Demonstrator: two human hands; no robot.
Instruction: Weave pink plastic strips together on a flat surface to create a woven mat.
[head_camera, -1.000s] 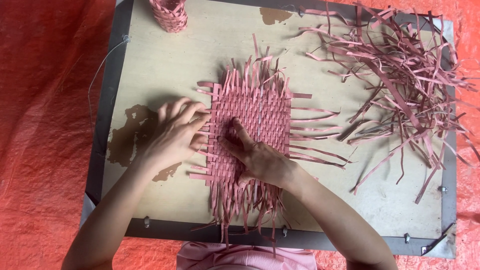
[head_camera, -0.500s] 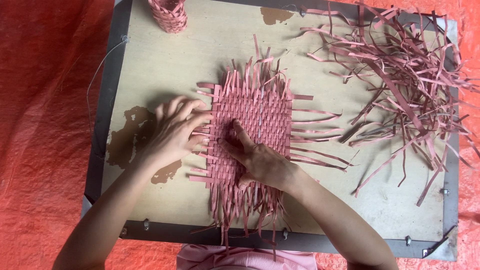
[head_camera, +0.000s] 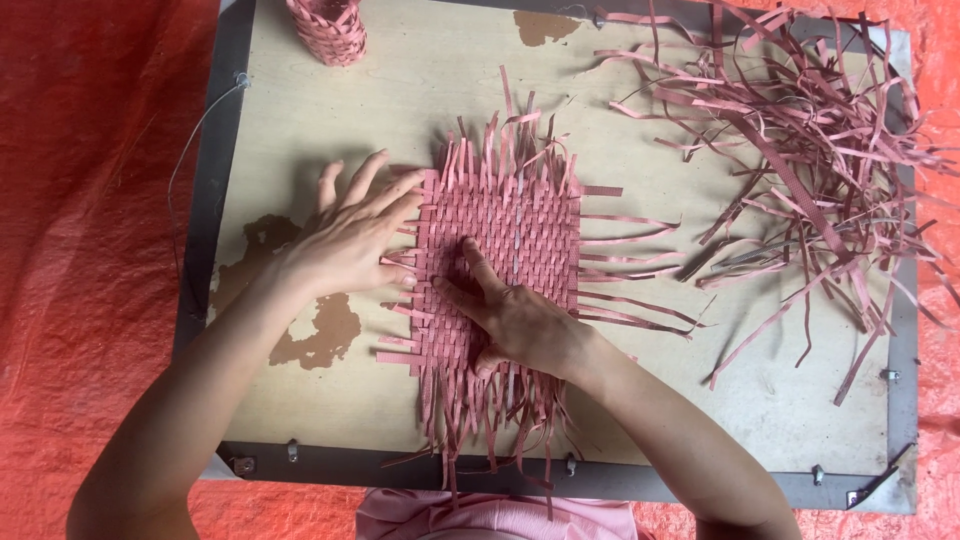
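Both hands pressing flat on a pink woven strip mat (head_camera: 510, 240) at centre of the tabletop (head_camera: 400, 90): left hand (head_camera: 350, 235) fingers spread at 9 o'clock edge, right hand (head_camera: 515, 315) fingers extended mid-weave; best kept firm, tightening strips evenly; loose strips (head_camera: 800, 170) at 2 o'clock.

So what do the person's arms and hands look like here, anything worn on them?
Both arms are bare along all that shows, with no sleeves. The left hand and right hand wear no gloves, and no rings, watch or bracelets show. Nails look short and unpainted. A bit of pink garment shows at the bottom edge.
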